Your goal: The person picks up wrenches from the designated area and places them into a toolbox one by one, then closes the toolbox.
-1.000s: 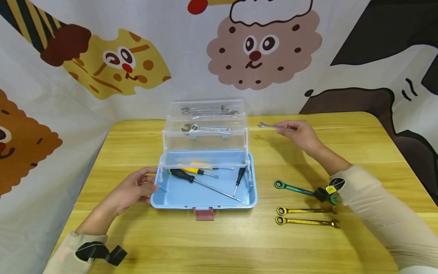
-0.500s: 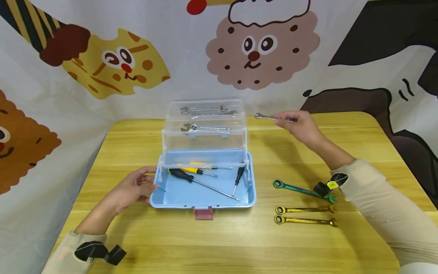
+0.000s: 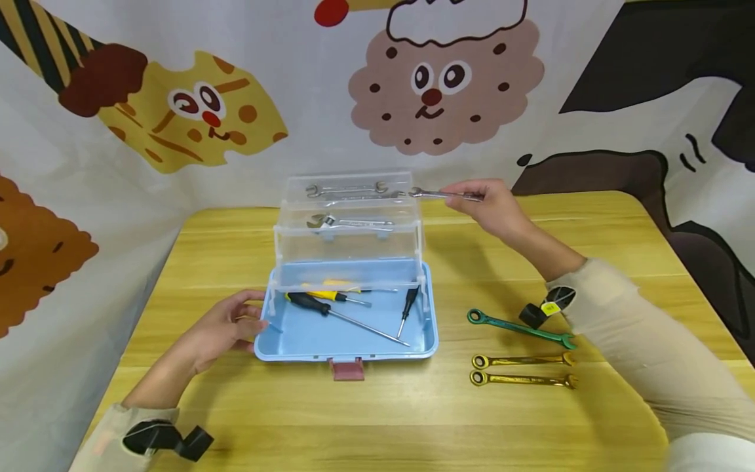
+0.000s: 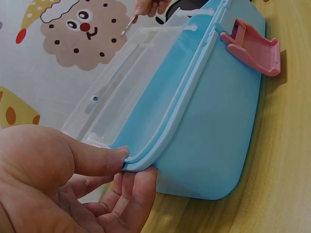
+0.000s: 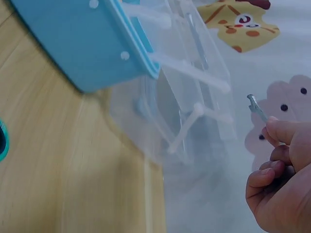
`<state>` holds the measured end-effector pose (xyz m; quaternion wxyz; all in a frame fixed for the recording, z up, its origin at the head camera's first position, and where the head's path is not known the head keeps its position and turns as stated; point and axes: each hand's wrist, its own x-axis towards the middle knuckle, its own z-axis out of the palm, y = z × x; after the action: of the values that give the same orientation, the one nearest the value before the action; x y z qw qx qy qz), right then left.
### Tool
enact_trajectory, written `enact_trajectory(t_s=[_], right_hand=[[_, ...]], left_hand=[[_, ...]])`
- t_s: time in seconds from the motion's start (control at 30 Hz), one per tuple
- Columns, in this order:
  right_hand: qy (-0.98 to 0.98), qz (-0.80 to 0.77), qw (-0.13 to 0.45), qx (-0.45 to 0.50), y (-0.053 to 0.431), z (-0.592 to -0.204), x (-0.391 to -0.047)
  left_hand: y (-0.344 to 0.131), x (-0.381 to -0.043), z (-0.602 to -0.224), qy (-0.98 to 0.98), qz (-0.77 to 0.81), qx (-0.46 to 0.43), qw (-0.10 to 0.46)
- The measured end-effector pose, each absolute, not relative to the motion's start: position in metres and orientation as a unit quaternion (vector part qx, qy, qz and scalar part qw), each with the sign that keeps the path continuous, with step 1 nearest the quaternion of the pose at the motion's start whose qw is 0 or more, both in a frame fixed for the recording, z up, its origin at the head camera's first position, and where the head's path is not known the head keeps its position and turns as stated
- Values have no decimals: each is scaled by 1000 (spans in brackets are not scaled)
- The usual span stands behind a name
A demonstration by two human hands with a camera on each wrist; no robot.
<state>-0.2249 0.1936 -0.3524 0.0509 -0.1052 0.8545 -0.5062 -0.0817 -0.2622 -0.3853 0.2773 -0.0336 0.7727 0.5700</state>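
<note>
A light blue toolbox (image 3: 348,356) with clear fold-out trays (image 3: 348,246) stands open on the table. My left hand (image 3: 221,331) pinches its left rim between thumb and fingers, as the left wrist view shows closely. Up at the right end of the top tray, my right hand (image 3: 486,204) holds a small silver wrench (image 3: 436,194) by one end, its open jaw pointing left. Two silver wrenches (image 3: 348,189) lie in the upper tray and an adjustable wrench (image 3: 354,223) in the tray below. Several screwdrivers (image 3: 309,302) lie in the blue base.
Right of the box lie a green ratchet wrench (image 3: 519,327) and two gold ratchet wrenches (image 3: 525,360) on the wooden table (image 3: 413,419). A pink latch (image 3: 348,370) hangs at the box front. Behind the table is a cartoon-printed cloth (image 3: 318,98).
My right hand has risen and moved left with the silver wrench, from beside the box to the upper tray's right end. My left hand keeps its grip on the rim.
</note>
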Motion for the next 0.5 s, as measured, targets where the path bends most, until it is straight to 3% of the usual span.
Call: enact_trajectory(t_s=[0.5], right_hand=[[849,-497,69,-166,135,-346,-235]], left_hand=[[-264,-82,-388,770,573,-33,279]])
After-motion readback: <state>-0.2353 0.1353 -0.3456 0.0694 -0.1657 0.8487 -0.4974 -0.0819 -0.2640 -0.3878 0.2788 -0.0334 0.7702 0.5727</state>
